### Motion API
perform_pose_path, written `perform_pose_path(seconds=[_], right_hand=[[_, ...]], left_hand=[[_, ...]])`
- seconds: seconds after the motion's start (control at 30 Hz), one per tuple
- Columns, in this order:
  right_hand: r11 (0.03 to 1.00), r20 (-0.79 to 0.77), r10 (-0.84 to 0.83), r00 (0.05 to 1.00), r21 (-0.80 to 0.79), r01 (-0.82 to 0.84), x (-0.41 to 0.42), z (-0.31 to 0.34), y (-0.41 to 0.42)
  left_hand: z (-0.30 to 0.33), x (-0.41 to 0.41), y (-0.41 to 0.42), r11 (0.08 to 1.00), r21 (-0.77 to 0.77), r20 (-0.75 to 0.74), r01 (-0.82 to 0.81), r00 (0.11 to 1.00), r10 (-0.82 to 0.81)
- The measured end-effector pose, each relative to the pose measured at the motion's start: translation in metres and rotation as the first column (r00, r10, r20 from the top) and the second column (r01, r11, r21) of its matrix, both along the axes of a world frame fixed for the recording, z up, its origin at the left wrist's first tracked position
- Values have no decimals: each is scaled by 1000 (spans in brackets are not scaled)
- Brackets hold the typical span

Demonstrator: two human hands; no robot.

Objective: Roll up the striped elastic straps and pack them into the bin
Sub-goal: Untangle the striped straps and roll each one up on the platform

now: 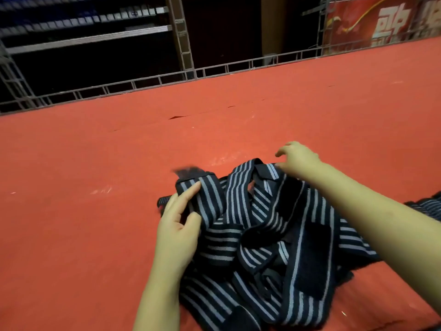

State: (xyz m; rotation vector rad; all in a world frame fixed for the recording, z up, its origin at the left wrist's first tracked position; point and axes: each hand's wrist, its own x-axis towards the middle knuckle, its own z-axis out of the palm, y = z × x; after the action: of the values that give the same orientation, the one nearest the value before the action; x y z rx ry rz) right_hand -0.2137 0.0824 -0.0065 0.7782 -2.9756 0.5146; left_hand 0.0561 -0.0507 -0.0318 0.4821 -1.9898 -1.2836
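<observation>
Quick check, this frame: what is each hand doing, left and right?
Left hand: pinches one end of a striped strap in the pile.
Right hand: fingers loosely curled over the pile's far edge, holding nothing.

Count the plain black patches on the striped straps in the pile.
3 at least. One black patch lies below the right hand, one larger patch sits on the pile's right side, one patch near the bottom edge. Folds may hide others.

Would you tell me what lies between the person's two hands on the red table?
In the head view, the tangled striped straps fill the stretch between the left hand and right hand.
</observation>
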Motion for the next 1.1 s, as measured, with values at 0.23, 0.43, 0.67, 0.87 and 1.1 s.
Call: perform_pose_path(seconds=[0.23,0.43,0.67,0.87,1.1], right_hand=[[994,267,101,958,-74,-84,14,-17,-79],[979,243,-12,970,-193,60,-6,-45,-96],[485,494,324,807,-819,307,-2,5,-91],[269,234,505,831,-957,106,26,88,-61],[152,83,771,631,-987,-55,89,90,3]], left_hand=[[-6,-4,-3,992,88,79,91,992,-98],[-14,-4,-2,981,120,100,150,982,-162],[-15,-12,0,983,175,2,56,998,-57],[-13,-21,2,936,351,-61,17,998,5],[8,-20,3,829,558,-179,32,980,82]])
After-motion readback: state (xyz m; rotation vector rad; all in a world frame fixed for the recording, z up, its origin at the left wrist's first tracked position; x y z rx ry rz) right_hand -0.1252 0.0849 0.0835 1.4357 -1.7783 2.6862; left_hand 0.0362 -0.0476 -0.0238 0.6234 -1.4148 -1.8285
